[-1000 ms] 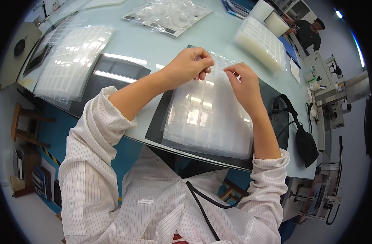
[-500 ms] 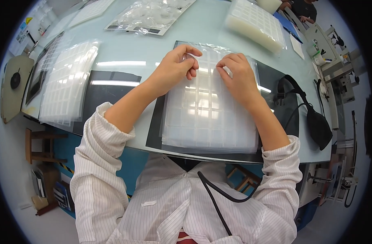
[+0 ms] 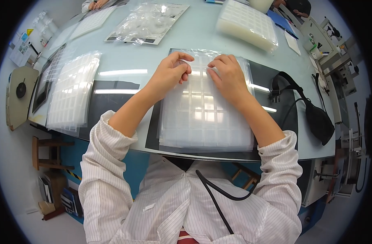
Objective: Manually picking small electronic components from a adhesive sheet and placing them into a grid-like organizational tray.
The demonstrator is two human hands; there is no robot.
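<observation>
A stack of clear plastic sheets (image 3: 194, 130), divided into rows of square pockets, lies on a dark mat (image 3: 152, 136) at the table's front edge. Over the far part of the stack, my left hand (image 3: 169, 75) has its index finger reaching right while the thumb and other fingers are curled in. Facing it, my right hand (image 3: 228, 77) is bent in a loose pinch, thumb close to the fingertips. A small gap separates the two hands. Anything thin or clear in either one cannot be made out against the shiny plastic.
More pocketed sheets (image 3: 72, 89) lie at left. Clear bagged pieces on a printed sheet (image 3: 147, 22) and a thick stack of trays (image 3: 247, 24) stand farther back. A black strapped pouch (image 3: 318, 124) rests at right. Another person's hands (image 3: 98, 4) show at far left.
The whole view has shifted slightly, bringing another person's hands in at the far left. Both my hands keep nearly the same pose over the stack.
</observation>
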